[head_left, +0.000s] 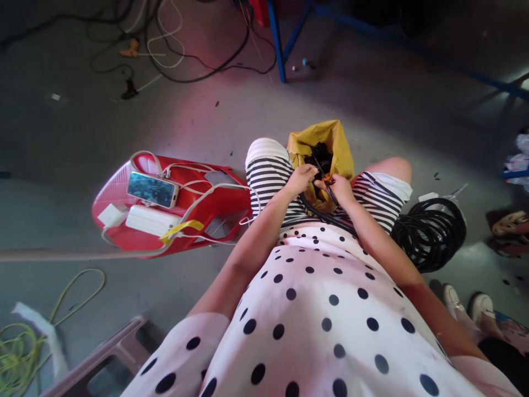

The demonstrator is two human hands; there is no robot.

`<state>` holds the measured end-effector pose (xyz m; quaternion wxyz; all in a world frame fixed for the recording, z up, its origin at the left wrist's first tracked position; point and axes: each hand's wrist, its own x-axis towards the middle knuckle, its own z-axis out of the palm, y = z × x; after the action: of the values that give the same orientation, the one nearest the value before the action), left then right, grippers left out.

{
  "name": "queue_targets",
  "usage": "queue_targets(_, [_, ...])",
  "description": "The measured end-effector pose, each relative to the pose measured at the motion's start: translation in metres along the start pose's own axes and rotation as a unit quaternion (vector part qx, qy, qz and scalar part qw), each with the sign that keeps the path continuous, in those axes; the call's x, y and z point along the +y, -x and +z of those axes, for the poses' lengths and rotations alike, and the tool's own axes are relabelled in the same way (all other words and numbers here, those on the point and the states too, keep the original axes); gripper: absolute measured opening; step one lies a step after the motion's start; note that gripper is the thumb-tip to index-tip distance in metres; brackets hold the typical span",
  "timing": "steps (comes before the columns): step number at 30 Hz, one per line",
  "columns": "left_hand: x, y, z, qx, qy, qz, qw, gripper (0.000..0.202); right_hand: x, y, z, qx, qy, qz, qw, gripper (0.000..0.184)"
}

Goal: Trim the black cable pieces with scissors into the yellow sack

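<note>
I sit with a yellow bag (339, 144) held between my knees; dark cable pieces fill its mouth. My left hand (301, 178) and my right hand (341, 186) meet at the bag's near rim, fingers pinched together on a black cable (320, 212) that has a small orange piece at the grip. The cable loops down from my hands over my lap. My striped shorts and polka-dot top fill the foreground.
A red stool (215, 207) lies at my left with a phone (152, 189), a white power bank (147, 220) and white leads on it. A coil of black cable (430, 234) lies on the floor at my right. Yellow-green cord (25, 347) lies bottom left; a blue frame leg (276, 38) stands ahead.
</note>
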<state>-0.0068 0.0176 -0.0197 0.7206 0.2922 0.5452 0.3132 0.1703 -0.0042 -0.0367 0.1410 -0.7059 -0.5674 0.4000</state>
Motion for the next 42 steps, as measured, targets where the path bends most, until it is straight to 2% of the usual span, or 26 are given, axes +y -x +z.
queue_targets(5, [0.003,0.001,0.001,-0.002,0.005,-0.006,1.0,0.027,-0.002,-0.003,-0.003,0.017,-0.005,0.01,1.0,0.072])
queue_targets(8, [0.007,-0.001,0.0,0.014,0.036,-0.008,0.999,0.023,-0.003,0.001,-0.008,0.006,-0.07,0.029,0.997,0.072])
queue_targets(12, [0.014,-0.002,-0.008,0.073,0.135,0.002,0.988,0.029,0.005,0.03,-0.019,-0.104,-0.221,0.03,0.969,0.071])
queue_targets(15, [0.019,0.002,-0.009,0.088,0.189,0.021,0.978,0.032,0.008,0.061,-0.023,-0.154,-0.237,0.006,0.959,0.068])
queue_targets(18, [0.022,0.011,0.003,0.085,0.201,0.033,0.975,0.029,0.004,0.081,-0.02,-0.108,-0.229,-0.013,0.967,0.065])
queue_targets(21, [0.021,0.024,0.021,0.085,0.182,0.028,0.979,0.022,-0.002,0.084,-0.017,-0.058,-0.232,-0.009,0.971,0.066])
queue_targets(24, [0.021,0.038,0.031,0.054,0.138,-0.006,0.989,0.019,0.0,0.077,-0.017,-0.041,-0.223,0.013,0.974,0.066])
queue_targets(27, [0.022,0.047,0.032,0.023,0.094,-0.024,0.995,0.022,0.009,0.07,-0.018,-0.058,-0.232,0.031,0.97,0.069])
queue_targets(33, [0.019,0.051,0.026,-0.047,0.018,0.016,0.999,0.026,0.014,0.07,-0.019,-0.075,-0.231,0.035,0.97,0.072])
queue_targets(38, [0.007,0.041,0.017,-0.068,-0.047,0.076,0.994,0.027,0.009,0.07,-0.025,-0.052,-0.17,0.015,0.984,0.07])
queue_targets(42, [0.002,0.037,0.008,-0.101,-0.093,0.097,0.986,0.02,0.008,0.063,-0.029,-0.076,-0.139,0.006,0.987,0.069])
